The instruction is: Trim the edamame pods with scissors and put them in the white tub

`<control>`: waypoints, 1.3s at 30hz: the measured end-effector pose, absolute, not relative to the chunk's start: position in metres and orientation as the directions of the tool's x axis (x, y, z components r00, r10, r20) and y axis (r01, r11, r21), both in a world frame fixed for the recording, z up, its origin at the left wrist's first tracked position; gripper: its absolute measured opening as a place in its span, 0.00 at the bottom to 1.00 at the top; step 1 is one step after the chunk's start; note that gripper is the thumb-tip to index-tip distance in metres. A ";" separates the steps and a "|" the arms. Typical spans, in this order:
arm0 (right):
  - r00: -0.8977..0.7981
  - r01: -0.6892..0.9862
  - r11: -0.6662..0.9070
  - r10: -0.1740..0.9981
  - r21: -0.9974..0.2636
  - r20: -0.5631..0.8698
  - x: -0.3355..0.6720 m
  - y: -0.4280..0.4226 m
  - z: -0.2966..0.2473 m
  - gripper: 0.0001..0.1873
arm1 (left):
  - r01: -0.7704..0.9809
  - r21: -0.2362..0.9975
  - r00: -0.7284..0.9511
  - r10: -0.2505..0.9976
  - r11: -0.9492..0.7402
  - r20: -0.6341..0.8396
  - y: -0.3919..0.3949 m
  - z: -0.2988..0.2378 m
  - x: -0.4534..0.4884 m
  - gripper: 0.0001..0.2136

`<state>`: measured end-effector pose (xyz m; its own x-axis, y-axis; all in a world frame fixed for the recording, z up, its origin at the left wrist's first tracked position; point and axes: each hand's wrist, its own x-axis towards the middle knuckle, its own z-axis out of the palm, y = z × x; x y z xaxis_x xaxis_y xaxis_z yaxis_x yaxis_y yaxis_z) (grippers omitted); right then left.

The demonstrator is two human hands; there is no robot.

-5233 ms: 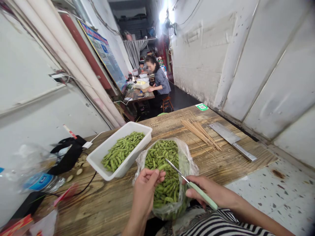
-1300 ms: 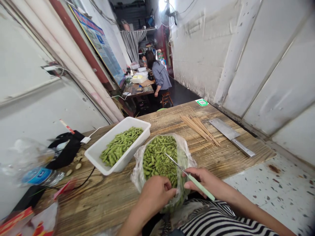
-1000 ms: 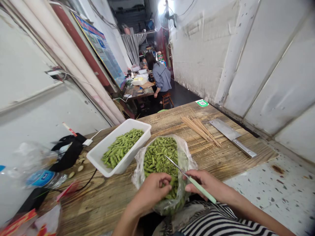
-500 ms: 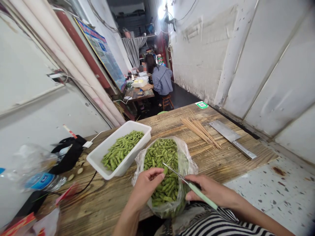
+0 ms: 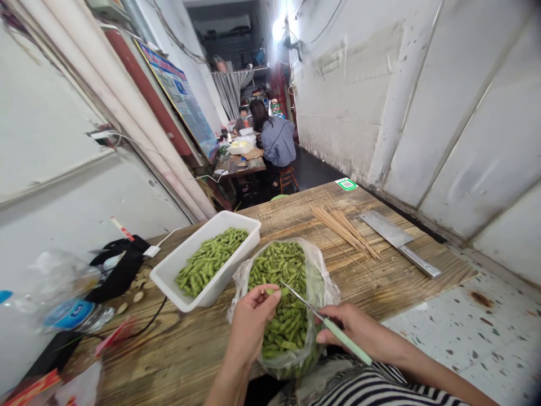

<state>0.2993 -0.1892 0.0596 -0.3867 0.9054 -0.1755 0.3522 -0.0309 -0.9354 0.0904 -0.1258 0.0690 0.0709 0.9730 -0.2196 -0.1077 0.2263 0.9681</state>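
Clear plastic bag (image 5: pixel 326 277) of green pods (image 5: pixel 283 270) sits at near edge of wooden table (image 5: pixel 393 285). Wearer's left hand (image 5: pixel 249 327) over bag's left rim, fingertips pinching single pod (image 5: pixel 270 291) above heap. Wearer's right hand (image 5: pixel 359 334) just right of bag, closed round mint-handled scissors (image 5: pixel 327 326), blades slanting over bag toward held pod. Partly filled white tub (image 5: pixel 169 274) just left of bag. Bundle of bamboo skewers (image 5: pixel 344 228) beyond bag, to right; cleaver (image 5: pixel 399 242) farther right. Lying water bottle (image 5: pixel 71 313) well left of bag. Seated person (image 5: pixel 276 141) far behind bag, at another table.

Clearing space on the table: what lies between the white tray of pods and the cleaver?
The bamboo skewers, plus the pod bag's far rim, in the head view.
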 end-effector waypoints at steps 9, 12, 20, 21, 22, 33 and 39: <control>-0.418 0.467 0.084 0.898 -0.880 -0.137 0.307 -0.188 0.069 0.22 | -0.007 0.983 0.134 0.975 0.181 -0.179 -0.125 0.064 0.088 0.16; -0.408 0.494 0.072 0.899 -0.866 -0.158 0.306 -0.188 0.070 0.22 | 0.165 0.978 0.162 0.974 0.129 -0.156 -0.126 0.063 0.086 0.16; -0.389 0.542 0.068 0.904 -0.838 -0.178 0.305 -0.185 0.073 0.21 | 0.447 0.893 0.271 0.958 -0.044 -0.089 -0.128 0.070 0.085 0.16; -0.388 0.542 0.066 0.904 -0.838 -0.180 0.305 -0.186 0.073 0.21 | 0.456 0.888 0.286 0.954 -0.052 -0.091 -0.128 0.072 0.085 0.16; -0.388 0.541 0.061 0.903 -0.839 -0.185 0.304 -0.186 0.072 0.20 | 0.462 0.885 0.298 0.950 -0.058 -0.094 -0.128 0.073 0.086 0.16; -0.353 0.491 -0.006 0.913 -0.871 -0.205 0.307 -0.188 0.060 0.17 | 0.583 0.810 0.091 0.996 -0.064 0.013 -0.114 0.075 0.066 0.17; -0.320 0.484 0.013 0.933 -0.875 -0.163 0.311 -0.185 0.058 0.20 | 0.911 0.412 -0.270 0.780 0.018 0.564 -0.074 0.117 0.008 0.19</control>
<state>0.3111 -0.1854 0.0579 -0.3199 0.9333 -0.1633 0.4836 0.0126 -0.8752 0.0083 -0.0741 0.1171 -0.2704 0.7805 0.5637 0.9108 0.0178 0.4124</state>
